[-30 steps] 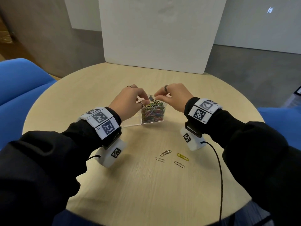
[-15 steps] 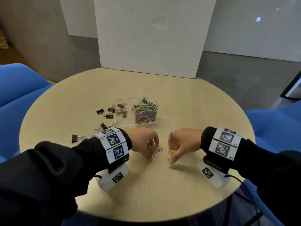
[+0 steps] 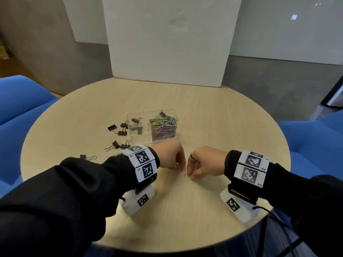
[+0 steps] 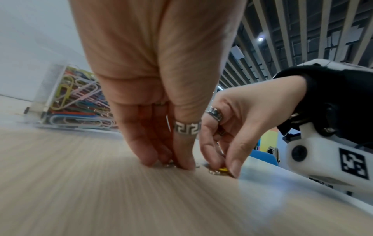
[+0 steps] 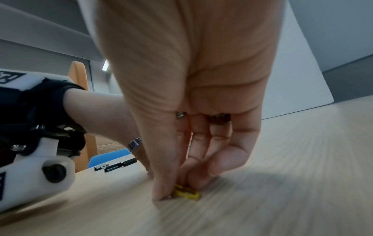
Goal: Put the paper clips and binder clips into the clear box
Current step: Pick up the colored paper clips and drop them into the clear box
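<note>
The left hand [image 4: 161,79] is seen from the wrist, its fingertips [image 4: 145,156] pressed down on silver paper clips [image 4: 170,165] that lie on the wooden table [image 4: 101,199]. Just beside it, a yellow paper clip [image 4: 223,169] is pinched against the table by the right hand [image 4: 242,121], on which a ring is worn. Behind and to the left, the clear box [image 4: 50,95] is seen, packed with coloured paper clips.

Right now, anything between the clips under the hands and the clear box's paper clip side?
Nothing visible. Bare table lies between the yellow paper clip pinched by the right hand and the clear box, which has no lid on. Loose binder clips sit left of that path.
</note>
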A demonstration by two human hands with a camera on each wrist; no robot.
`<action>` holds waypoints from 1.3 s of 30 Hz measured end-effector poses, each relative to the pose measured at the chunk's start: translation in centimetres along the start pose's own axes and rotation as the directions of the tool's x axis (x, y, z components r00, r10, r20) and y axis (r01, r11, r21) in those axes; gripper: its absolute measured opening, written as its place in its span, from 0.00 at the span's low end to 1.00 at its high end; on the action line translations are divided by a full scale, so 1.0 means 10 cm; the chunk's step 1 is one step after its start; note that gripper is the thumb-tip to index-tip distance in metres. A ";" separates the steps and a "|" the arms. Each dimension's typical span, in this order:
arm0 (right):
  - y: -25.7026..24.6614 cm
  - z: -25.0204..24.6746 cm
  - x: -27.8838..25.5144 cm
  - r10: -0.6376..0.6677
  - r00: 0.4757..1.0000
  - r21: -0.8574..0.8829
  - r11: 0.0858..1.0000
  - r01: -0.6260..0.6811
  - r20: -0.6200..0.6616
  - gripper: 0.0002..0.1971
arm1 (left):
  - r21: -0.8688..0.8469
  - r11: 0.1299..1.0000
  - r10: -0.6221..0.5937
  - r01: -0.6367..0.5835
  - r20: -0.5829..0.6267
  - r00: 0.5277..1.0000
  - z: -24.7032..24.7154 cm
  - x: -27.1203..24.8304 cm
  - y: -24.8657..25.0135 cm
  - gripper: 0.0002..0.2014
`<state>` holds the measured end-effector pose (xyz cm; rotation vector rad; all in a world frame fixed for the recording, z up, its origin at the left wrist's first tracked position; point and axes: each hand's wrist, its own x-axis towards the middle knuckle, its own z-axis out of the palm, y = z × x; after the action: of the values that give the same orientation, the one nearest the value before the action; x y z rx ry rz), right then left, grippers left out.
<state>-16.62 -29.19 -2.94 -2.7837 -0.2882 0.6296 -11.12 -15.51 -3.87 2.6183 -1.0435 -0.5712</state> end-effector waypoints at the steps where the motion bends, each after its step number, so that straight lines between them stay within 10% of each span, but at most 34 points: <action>1: 0.00 0.00 0.00 -0.002 1.000 -0.005 1.000 0.002 0.005 0.11 | 0.012 1.000 0.007 -0.007 0.006 1.000 0.00 0.00 0.01 0.11; 27: -0.08 0.03 -0.05 -0.025 0.996 -0.136 0.990 0.036 0.087 0.11 | 0.091 0.996 -0.006 -0.003 0.107 0.994 -0.01 0.00 0.08 0.14; 32: -0.07 0.05 -0.05 -0.032 0.995 -0.195 0.980 0.049 0.090 0.06 | -0.042 0.999 0.021 -0.028 -0.173 0.985 -0.39 -0.02 -0.06 0.09; 39: -0.05 0.04 -0.02 -0.043 0.992 -0.225 0.972 0.070 0.121 0.07 | -0.175 0.978 -0.188 0.117 -0.480 0.857 -0.76 0.07 -0.41 0.07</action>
<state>-17.04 -28.67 -3.03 -2.9485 -0.4918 0.7909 -4.78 -12.30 1.13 2.5286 -0.6113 0.0149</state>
